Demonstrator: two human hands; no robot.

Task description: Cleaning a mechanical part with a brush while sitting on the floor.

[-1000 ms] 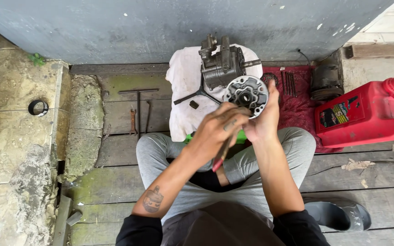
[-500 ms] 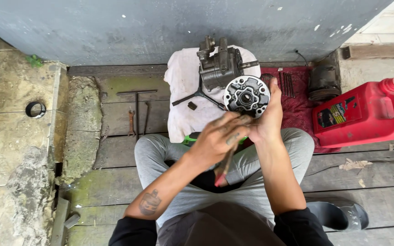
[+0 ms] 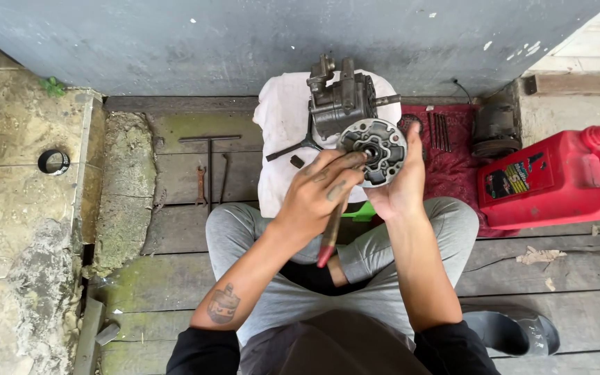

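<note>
— Metal first: round grey cast-metal plate w/ holes (image 3: 373, 149), where is it vs the hands?

— Right hand (image 3: 398, 182) cups it from behind & below, palm under the lower rim, fingers up its right side, closed on the plate. Plate faces the camera, held up above the lap, just in front of the grey metal pump-like housing (image 3: 338, 104).

— Left hand?

— Left hand (image 3: 317, 191) sits just left & below the plate, fingers curled tight round a slim tool w/ red-tipped handle (image 3: 332, 229). Tool runs up-right from handle end near the knee to the plate's centre hub; tip seems to touch the hub, can't tell exactly, fingers cover it.

— What's behind?

— Housing stands on a white cloth (image 3: 282, 132) on the wooden plank floor (image 3: 175, 229). Black Y-shaped tool (image 3: 300, 147) lies on the cloth, left of the housing, near the left hand's knuckles.

— Edges, room?

— Grey painted wall (image 3: 210, 42) close behind the housing, so tight on the far side. Right: dark red mat (image 3: 453, 167) w/ thin rods (image 3: 439, 130), then a red plastic jerry can (image 3: 557, 184) near the right knee. Left: open planks w/ a T-handle wrench (image 3: 209, 156) & small spanner (image 3: 201, 184), well apart from the hands; beyond them a mossy concrete kerb (image 3: 123, 194). Most free room is left & toward the lap, over grey-trousered crossed legs (image 3: 244, 236).
</note>
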